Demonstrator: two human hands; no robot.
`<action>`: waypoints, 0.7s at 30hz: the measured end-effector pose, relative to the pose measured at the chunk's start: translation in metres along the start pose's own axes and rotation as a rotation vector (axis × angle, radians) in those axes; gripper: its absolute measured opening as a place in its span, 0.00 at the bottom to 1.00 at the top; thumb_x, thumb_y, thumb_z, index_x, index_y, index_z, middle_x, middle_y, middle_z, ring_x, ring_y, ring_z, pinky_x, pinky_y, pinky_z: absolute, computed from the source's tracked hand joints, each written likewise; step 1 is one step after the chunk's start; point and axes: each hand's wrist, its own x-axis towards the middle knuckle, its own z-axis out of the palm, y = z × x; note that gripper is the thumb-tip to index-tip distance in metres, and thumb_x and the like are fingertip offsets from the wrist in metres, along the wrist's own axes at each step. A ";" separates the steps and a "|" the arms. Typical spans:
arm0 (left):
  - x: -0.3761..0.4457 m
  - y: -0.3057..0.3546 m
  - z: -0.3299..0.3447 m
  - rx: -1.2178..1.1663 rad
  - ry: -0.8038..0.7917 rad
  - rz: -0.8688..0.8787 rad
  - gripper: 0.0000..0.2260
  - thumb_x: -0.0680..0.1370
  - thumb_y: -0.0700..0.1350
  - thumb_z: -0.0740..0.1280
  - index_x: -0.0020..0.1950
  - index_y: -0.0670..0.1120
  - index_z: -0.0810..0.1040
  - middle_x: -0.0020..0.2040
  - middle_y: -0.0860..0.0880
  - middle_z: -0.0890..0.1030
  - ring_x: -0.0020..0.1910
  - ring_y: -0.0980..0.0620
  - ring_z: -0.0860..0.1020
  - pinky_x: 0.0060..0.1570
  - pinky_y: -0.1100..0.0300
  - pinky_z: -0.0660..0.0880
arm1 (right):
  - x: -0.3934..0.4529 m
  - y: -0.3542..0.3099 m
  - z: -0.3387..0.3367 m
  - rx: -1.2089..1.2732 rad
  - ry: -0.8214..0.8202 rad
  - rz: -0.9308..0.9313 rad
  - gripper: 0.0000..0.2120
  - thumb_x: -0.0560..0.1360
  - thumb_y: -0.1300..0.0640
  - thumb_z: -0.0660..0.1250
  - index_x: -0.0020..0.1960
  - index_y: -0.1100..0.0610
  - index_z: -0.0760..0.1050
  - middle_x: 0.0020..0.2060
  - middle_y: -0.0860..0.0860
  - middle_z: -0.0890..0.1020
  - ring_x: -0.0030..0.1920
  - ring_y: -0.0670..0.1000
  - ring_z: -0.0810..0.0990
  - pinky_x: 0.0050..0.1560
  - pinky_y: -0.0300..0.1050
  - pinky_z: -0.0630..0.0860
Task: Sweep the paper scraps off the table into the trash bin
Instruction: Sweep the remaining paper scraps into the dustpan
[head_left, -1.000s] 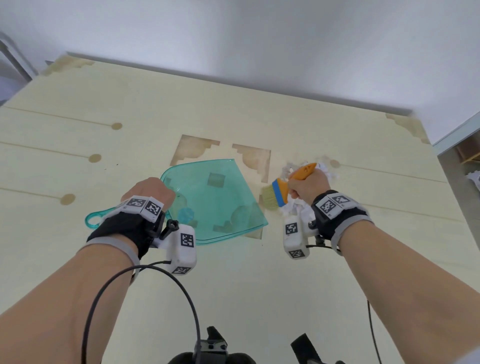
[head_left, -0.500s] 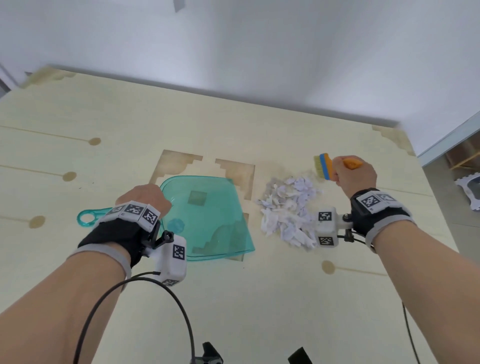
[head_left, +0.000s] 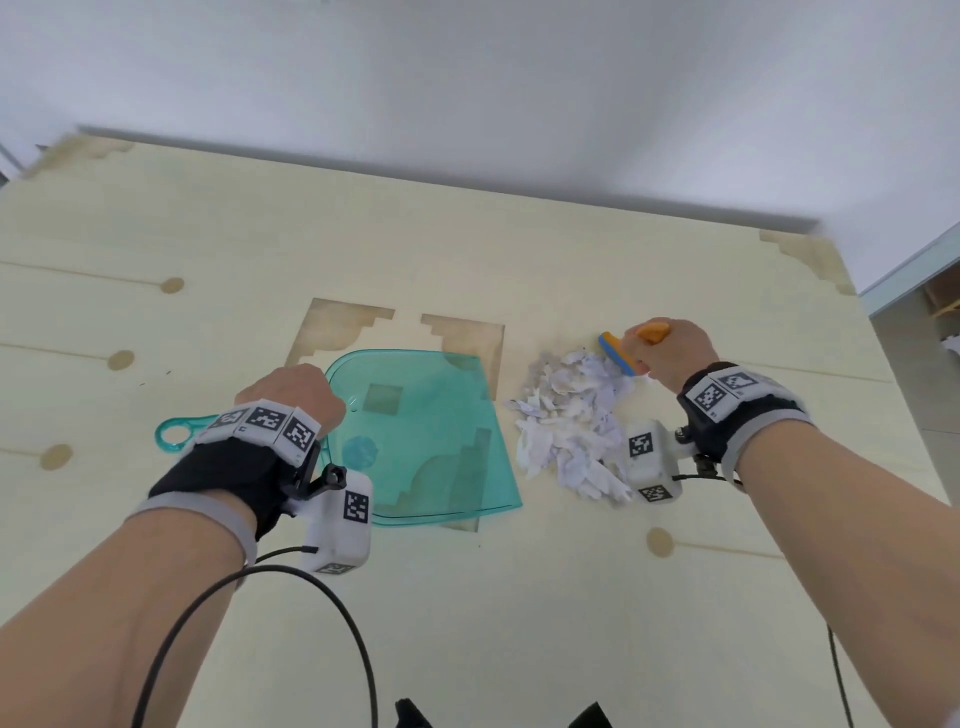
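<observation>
A teal see-through dustpan (head_left: 426, 436) lies flat on the pale wooden table (head_left: 467, 597). My left hand (head_left: 293, 395) grips its handle, whose ring end (head_left: 174, 434) pokes out to the left. Just right of the pan's open lip sits a heap of white paper scraps (head_left: 569, 423). My right hand (head_left: 670, 351) holds a small brush with an orange handle and blue band (head_left: 615, 353). The brush head touches the far right edge of the heap; its bristles are mostly hidden among the scraps. No trash bin is in view.
The table's far edge meets a white wall. Its right edge (head_left: 883, 389) drops to the floor, where shelving shows. A black cable (head_left: 291, 577) loops from my left wrist over the near part of the table.
The brush has come down from the air behind the heap onto the heap's far right edge. A second ago it was close to the pan's lip. The dustpan stays where it was.
</observation>
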 end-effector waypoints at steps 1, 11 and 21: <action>0.000 0.000 0.000 -0.005 -0.002 0.005 0.08 0.73 0.40 0.62 0.33 0.42 0.72 0.35 0.46 0.80 0.32 0.47 0.76 0.33 0.63 0.67 | 0.001 -0.001 -0.004 0.056 0.015 0.020 0.13 0.75 0.58 0.62 0.36 0.66 0.73 0.34 0.60 0.73 0.37 0.56 0.71 0.43 0.49 0.72; -0.011 -0.001 -0.006 -0.016 -0.013 0.040 0.08 0.69 0.46 0.64 0.31 0.44 0.73 0.37 0.47 0.84 0.35 0.47 0.82 0.39 0.61 0.74 | 0.019 -0.003 -0.010 -0.134 0.131 0.006 0.14 0.76 0.59 0.61 0.56 0.66 0.78 0.53 0.65 0.81 0.54 0.66 0.77 0.56 0.56 0.73; -0.001 -0.001 -0.004 -0.145 -0.133 0.034 0.06 0.73 0.38 0.63 0.37 0.41 0.70 0.38 0.44 0.76 0.36 0.46 0.74 0.40 0.58 0.70 | 0.014 -0.019 -0.005 -0.074 0.184 -0.082 0.20 0.78 0.51 0.61 0.39 0.66 0.77 0.37 0.61 0.79 0.41 0.60 0.77 0.49 0.52 0.73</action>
